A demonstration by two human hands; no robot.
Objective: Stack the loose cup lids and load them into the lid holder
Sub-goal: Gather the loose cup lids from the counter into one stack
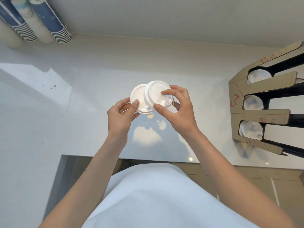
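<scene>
Above the middle of the white counter [65, 99] I hold two white round cup lids side by side. My left hand [120, 116] grips the left lid [138, 96] with the thumb on its top. My right hand [177, 109] grips the right lid [156, 91], which overlaps the left lid's edge; its thumb and forefinger press on the top near the sip hole. At the right stands the cardboard lid holder [256, 112] with three slots, each with clear or white lids inside, such as the nearest stack [250, 131].
Sleeves of stacked paper cups [41, 22], blue and cream, hang at the top left by the wall. The counter's front edge [148, 157] runs just ahead of my body. A tan floor shows at the lower right.
</scene>
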